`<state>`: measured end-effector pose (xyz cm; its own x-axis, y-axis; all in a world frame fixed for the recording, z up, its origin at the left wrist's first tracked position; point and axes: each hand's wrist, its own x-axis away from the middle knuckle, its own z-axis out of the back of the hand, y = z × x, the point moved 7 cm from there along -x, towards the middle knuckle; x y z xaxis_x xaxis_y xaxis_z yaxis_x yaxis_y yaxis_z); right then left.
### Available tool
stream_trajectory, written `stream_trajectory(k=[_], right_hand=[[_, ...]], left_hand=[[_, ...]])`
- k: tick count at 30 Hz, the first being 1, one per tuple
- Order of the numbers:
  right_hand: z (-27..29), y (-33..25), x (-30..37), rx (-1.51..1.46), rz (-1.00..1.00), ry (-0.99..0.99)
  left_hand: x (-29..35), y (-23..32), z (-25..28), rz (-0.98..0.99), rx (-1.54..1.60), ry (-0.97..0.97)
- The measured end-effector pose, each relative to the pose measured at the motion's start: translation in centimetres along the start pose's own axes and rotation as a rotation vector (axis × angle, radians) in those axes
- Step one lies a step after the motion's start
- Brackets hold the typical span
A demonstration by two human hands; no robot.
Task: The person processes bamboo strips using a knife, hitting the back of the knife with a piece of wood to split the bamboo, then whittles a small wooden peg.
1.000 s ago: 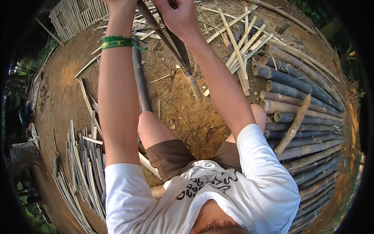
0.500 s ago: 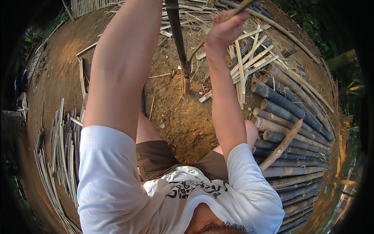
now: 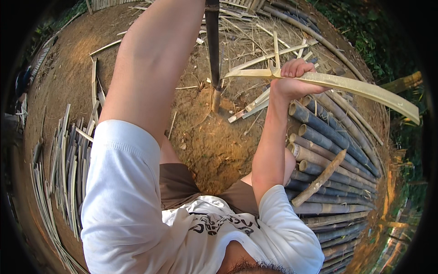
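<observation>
Curving across the upper right of the frame, a pale bamboo strip [image 3: 356,86] is held by the right hand [image 3: 292,84], its fingers curled over the edge and the palm beneath. The left hand is cut off by the upper edge, so its state cannot be told. By the strip's thin left end, at upper centre, a dark bamboo length [image 3: 212,45] is seen above a short stake [image 3: 216,101] on the bare soil [image 3: 214,150]; whether the two pieces are joined there cannot be made out.

The strip appears to be bent; it could be snapped at its narrow end by too much pull, or sprung back if the grip were loosened. Skin could be cut by a raw edge should the strip be dragged through the bare fingers. The stake could be tilted if the soil is loose. At lower right, the stick [image 3: 320,178] could be knocked off the bamboo poles [image 3: 335,208] by a low swing.
</observation>
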<state>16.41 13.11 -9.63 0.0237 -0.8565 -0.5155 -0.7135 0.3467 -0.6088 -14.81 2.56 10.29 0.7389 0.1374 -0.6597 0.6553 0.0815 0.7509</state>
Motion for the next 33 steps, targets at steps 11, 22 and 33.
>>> stream_trajectory(k=[11,22,33], right_hand=[[5.9,-1.0,-0.4,-0.081,0.008,0.071],[-3.5,1.0,-0.5,0.098,0.16,-0.123],[-12.0,7.2,-5.1,0.145,-0.063,-0.456]], left_hand=[[-2.0,-3.4,1.5,0.024,0.021,0.044],[2.1,0.7,1.2,-0.056,-0.054,-0.002],[6.2,4.8,4.1,-0.266,0.265,-0.106]])
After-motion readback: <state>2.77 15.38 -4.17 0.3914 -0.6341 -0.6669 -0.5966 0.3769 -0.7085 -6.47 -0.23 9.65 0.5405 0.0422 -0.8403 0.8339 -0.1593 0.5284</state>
